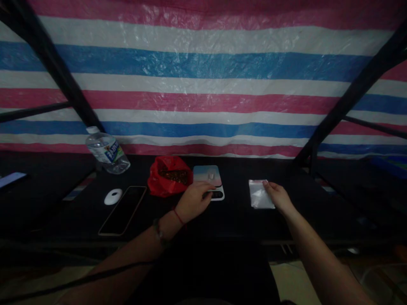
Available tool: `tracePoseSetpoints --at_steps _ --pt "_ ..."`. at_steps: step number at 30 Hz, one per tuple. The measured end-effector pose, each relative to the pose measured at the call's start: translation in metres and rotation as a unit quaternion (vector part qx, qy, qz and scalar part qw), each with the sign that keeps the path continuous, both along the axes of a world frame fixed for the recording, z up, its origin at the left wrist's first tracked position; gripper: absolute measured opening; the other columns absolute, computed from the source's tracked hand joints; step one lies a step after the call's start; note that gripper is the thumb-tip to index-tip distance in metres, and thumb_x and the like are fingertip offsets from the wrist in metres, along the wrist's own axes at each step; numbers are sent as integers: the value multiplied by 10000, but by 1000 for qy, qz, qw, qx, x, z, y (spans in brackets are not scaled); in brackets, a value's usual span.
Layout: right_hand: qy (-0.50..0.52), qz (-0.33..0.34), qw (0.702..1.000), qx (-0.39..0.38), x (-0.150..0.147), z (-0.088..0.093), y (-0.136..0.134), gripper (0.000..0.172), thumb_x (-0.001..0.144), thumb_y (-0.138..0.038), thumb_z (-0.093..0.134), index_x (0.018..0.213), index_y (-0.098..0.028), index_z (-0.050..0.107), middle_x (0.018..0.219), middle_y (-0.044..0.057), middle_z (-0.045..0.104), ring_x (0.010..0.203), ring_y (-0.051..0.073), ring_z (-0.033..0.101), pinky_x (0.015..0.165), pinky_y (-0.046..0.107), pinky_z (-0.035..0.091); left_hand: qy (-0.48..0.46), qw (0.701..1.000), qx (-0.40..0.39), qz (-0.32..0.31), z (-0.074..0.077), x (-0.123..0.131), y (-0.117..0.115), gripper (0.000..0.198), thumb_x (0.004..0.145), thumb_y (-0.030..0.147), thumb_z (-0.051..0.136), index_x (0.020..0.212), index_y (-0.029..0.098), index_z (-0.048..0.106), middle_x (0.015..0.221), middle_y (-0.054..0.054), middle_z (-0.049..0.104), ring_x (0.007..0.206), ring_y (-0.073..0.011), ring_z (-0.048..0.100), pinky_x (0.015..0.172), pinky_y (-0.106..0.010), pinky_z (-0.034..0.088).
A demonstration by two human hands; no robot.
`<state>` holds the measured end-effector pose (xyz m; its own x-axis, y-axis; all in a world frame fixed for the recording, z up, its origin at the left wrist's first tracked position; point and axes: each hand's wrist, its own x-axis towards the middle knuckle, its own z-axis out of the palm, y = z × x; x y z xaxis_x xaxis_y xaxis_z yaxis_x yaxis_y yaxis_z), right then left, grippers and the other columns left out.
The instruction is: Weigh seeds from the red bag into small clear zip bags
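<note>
A small kitchen scale [208, 174] with a pale blue and pink top and a dark front panel lies in the middle of the black table. On its plate sits a small clear item, too blurred to name. My left hand [194, 200] is at the scale's front left, fingers stretched out above the panel and thumb apart from them. To the right, my right hand [277, 195] pinches the upper right corner of some clear plastic zip bags [260, 195] lying on the table. An opened red plastic bag [159, 184] with small brown pieces inside stands left of the scale.
At the left are a phone [123, 211], a white rounded device [113, 196] and a tilted clear plastic bottle [108, 151]. A striped plastic sheet [203, 101] hangs behind the table [235, 224], between dark slanted frame posts [340, 106]. Another lit phone [12, 179] lies far left.
</note>
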<state>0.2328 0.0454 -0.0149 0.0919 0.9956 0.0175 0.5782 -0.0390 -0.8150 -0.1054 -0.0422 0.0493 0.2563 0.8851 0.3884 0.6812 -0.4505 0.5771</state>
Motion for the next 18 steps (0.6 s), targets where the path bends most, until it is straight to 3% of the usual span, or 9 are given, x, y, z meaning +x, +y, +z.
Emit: tracePoseSetpoints --at_steps 4,6,8,13,18 --pt "-262 53 963 -37 18 -2 25 470 875 -524 414 735 -163 682 688 122 678 646 247 646 576 321 422 162 984 37 71 4 -65 -12 323 787 204 577 1095 218 672 1137 -74 677 1106 -266 568 1027 -448 377" --pt "-337 58 939 -39 18 1 29 448 868 -527 433 776 -163 678 731 137 684 682 267 659 590 336 426 219 969 29 110 0 -90 -14 341 790 204 569 1114 236 669 1159 -69 672 1103 -275 567 1030 -464 360" --pt "-379 42 924 -20 10 8 31 451 862 -548 439 842 -161 667 774 143 684 702 279 662 591 345 427 258 957 9 129 -3 -111 -13 295 822 195 520 1054 242 695 1048 -67 708 1012 -261 609 971 -436 403" --pt "-355 62 927 98 -44 24 34 411 885 -510 430 994 -173 637 943 139 674 806 257 652 676 349 460 220 963 25 154 6 -151 0 305 868 224 449 1013 200 717 1031 -71 722 969 -244 635 914 -375 452" --pt "-185 151 945 223 -122 23 43 440 859 -475 499 1141 -153 603 1059 136 659 979 264 618 854 389 474 127 977 43 165 23 -170 9 293 863 289 475 1001 187 713 1035 -65 719 990 -221 634 953 -353 454"
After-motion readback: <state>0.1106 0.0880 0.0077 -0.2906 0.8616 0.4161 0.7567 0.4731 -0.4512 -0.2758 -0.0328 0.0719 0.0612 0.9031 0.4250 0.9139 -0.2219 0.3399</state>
